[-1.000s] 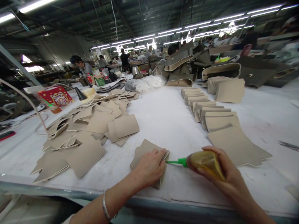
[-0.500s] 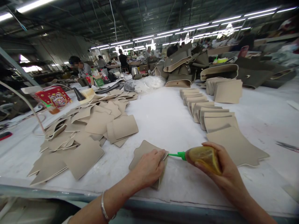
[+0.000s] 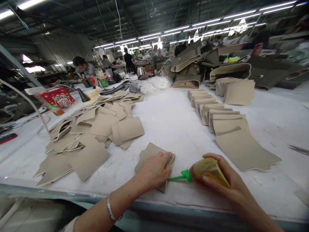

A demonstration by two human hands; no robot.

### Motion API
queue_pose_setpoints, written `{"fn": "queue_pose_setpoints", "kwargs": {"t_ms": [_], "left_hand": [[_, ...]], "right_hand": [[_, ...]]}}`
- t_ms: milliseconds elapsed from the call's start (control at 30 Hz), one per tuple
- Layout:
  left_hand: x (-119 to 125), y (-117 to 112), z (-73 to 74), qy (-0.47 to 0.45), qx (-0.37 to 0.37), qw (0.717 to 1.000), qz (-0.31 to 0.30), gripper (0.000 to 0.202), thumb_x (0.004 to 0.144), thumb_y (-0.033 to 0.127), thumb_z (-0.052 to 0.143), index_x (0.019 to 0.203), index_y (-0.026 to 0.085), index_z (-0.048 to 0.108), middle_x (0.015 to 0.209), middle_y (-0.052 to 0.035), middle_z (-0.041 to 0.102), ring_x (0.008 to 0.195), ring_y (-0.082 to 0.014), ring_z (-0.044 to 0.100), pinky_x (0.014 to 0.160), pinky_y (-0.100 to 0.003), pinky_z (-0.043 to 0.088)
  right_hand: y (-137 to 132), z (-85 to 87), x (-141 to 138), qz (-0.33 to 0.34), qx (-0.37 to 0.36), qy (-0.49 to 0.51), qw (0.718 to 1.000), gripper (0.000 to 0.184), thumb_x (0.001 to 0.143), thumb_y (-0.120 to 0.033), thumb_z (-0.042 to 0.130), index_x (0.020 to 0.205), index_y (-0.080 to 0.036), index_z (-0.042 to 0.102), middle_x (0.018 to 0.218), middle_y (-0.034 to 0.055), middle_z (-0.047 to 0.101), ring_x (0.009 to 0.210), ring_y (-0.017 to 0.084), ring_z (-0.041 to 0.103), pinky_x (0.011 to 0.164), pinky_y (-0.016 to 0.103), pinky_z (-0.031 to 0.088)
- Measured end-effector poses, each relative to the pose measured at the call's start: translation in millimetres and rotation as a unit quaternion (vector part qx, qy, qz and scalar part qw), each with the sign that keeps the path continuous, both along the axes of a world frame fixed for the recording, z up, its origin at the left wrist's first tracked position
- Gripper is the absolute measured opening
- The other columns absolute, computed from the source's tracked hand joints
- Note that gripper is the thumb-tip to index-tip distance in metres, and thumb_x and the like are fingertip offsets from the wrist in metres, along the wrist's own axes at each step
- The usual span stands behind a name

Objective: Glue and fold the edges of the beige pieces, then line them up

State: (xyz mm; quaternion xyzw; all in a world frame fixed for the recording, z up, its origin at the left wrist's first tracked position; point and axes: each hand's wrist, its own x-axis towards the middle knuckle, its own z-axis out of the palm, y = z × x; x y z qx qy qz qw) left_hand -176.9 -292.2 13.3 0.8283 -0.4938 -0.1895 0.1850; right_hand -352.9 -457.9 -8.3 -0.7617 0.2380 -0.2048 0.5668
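Observation:
My left hand [image 3: 154, 170] presses down on a beige cut leather piece [image 3: 151, 153] near the front edge of the white table [image 3: 169, 122], fingers curled over its right edge. My right hand [image 3: 224, 183] is wrapped round a yellow glue bottle [image 3: 209, 169] lying nearly level. Its green nozzle [image 3: 180, 176] points left and touches the lower right edge of the piece, just beside my left fingers.
A loose heap of beige pieces [image 3: 94, 135] lies to the left. A fanned row of the same pieces [image 3: 217, 116] runs up the right side. Olive bags [image 3: 190, 67] and clear plastic [image 3: 149, 85] sit at the back. A red box [image 3: 56, 98] stands far left; other people work beyond.
The bottle's nozzle has moved down along the right edge of the piece, toward me. My left hand has stayed on the piece.

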Motion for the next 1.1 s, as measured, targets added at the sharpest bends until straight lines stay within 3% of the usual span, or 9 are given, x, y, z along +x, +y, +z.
{"fn": "queue_pose_setpoints", "kwargs": {"t_ms": [133,233,400,567,667,767,900,1000,1100], "left_hand": [[1.4,0.0,-1.1,0.009,-0.004,1.000,0.009,0.049,0.087,0.020,0.038,0.134,0.015,0.052,0.125,-0.0105,0.061,0.114,-0.0269,0.058,0.102,-0.040,0.044],[1.7,-0.4,-0.8,0.010,-0.004,1.000,0.013,0.050,0.086,0.020,0.038,0.133,0.015,0.053,0.125,-0.0105,0.061,0.114,-0.0264,0.058,0.103,-0.039,0.043],[-0.6,-0.5,-2.7,0.006,-0.008,1.000,0.020,0.051,0.085,0.020,0.038,0.133,0.014,0.053,0.126,-0.0106,0.061,0.115,-0.0256,0.057,0.104,-0.038,0.042],[-2.5,-2.8,-2.9,0.008,-0.007,0.999,0.039,0.052,0.085,0.019,0.038,0.134,0.014,0.052,0.129,-0.0103,0.060,0.117,-0.0249,0.056,0.106,-0.038,0.040],[-1.8,-3.8,-2.3,0.011,-0.011,0.999,0.052,0.052,0.084,0.019,0.038,0.133,0.012,0.053,0.131,-0.0112,0.059,0.119,-0.0253,0.055,0.107,-0.038,0.039],[-1.2,-3.1,-3.4,0.012,-0.019,0.998,0.051,0.051,0.083,0.019,0.039,0.131,0.012,0.054,0.131,-0.0106,0.059,0.120,-0.0243,0.055,0.107,-0.037,0.039],[-2.2,-4.5,-5.4,0.009,-0.025,0.998,0.061,0.050,0.083,0.018,0.040,0.131,0.013,0.054,0.131,-0.0101,0.060,0.118,-0.0236,0.056,0.106,-0.036,0.039],[-1.2,-7.1,-2.2,0.019,-0.022,0.997,0.072,0.050,0.082,0.019,0.042,0.130,0.015,0.055,0.122,-0.0090,0.065,0.111,-0.0231,0.059,0.101,-0.034,0.042],[5.4,-0.3,4.3,0.027,-0.043,0.993,0.104,0.045,0.085,0.026,0.042,0.126,0.017,0.058,0.097,-0.0053,0.069,0.091,-0.0211,0.063,0.087,-0.031,0.047]], "right_hand": [[6.0,-5.4,-6.7,-0.004,0.076,-0.012,0.997,0.054,0.079,-0.055,0.068,0.120,-0.027,0.048,0.092,-0.0001,0.064,0.084,0.025,0.061,0.075,0.031,0.047],[0.4,-10.0,-5.6,-0.043,0.052,-0.027,0.997,0.053,0.079,-0.055,0.069,0.120,-0.026,0.049,0.095,0.0004,0.064,0.087,0.025,0.061,0.075,0.030,0.048],[4.9,-9.3,-7.7,-0.021,-0.030,-0.017,0.999,0.052,0.081,-0.054,0.069,0.121,-0.027,0.048,0.098,0.0006,0.063,0.085,0.023,0.062,0.077,0.029,0.048],[15.1,-9.6,-15.0,0.016,0.014,-0.011,1.000,0.050,0.082,-0.054,0.067,0.119,-0.026,0.048,0.099,0.0007,0.062,0.088,0.023,0.062,0.077,0.027,0.049],[12.6,-10.9,-12.6,-0.027,0.047,-0.014,0.998,0.051,0.082,-0.056,0.066,0.119,-0.026,0.047,0.097,0.0003,0.063,0.089,0.024,0.062,0.078,0.029,0.047],[9.7,-10.0,-8.7,-0.081,0.028,-0.019,0.996,0.053,0.079,-0.057,0.068,0.118,-0.026,0.049,0.097,0.0006,0.063,0.088,0.025,0.061,0.079,0.031,0.047],[15.1,-5.0,-8.1,-0.060,0.013,-0.016,0.998,0.053,0.078,-0.056,0.070,0.116,-0.025,0.049,0.096,0.0014,0.063,0.087,0.026,0.060,0.078,0.033,0.047],[21.8,-0.6,-10.5,-0.032,0.100,-0.024,0.994,0.051,0.077,-0.054,0.072,0.113,-0.025,0.051,0.091,0.0003,0.064,0.085,0.025,0.060,0.077,0.033,0.047],[23.6,2.1,-18.2,-0.045,0.280,-0.074,0.956,0.047,0.075,-0.049,0.075,0.110,-0.023,0.058,0.095,0.0031,0.069,0.092,0.027,0.063,0.080,0.036,0.050]]}}
